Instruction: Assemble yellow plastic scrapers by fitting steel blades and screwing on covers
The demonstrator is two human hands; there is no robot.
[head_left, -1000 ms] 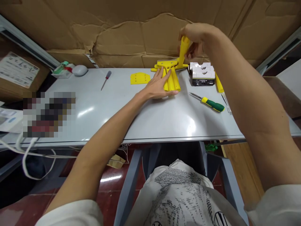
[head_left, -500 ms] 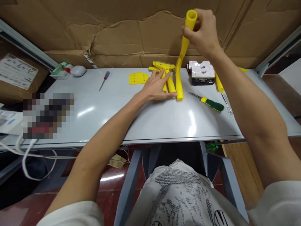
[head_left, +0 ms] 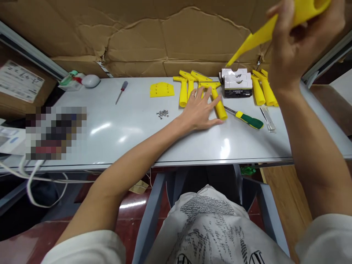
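Note:
High at the upper right, my right hand [head_left: 299,47] is closed round a yellow plastic scraper [head_left: 264,33], its thin end pointing down and left. My left hand [head_left: 199,112] lies with fingers spread over a group of yellow scrapers. Its fingertips touch the nearest scraper [head_left: 219,106], and its thumb rests close to that handle's lower end. More yellow scrapers [head_left: 183,94] lie just left of and behind the fingers, partly covered by them. A small heap of screws [head_left: 163,114] sits left of my left wrist.
A flat yellow plate [head_left: 162,90] lies behind the screws. Right of my left hand are small stacked boxes [head_left: 237,88], a green-handled screwdriver [head_left: 249,120], thin metal blades [head_left: 268,119] and further scrapers [head_left: 258,91]. Another screwdriver [head_left: 121,92] lies left. A cardboard wall [head_left: 137,40] stands behind.
My right hand has lifted its scraper and carried it up and to the right, tilting it. My left hand has slid right across the scrapers, uncovering the screws and several handles.

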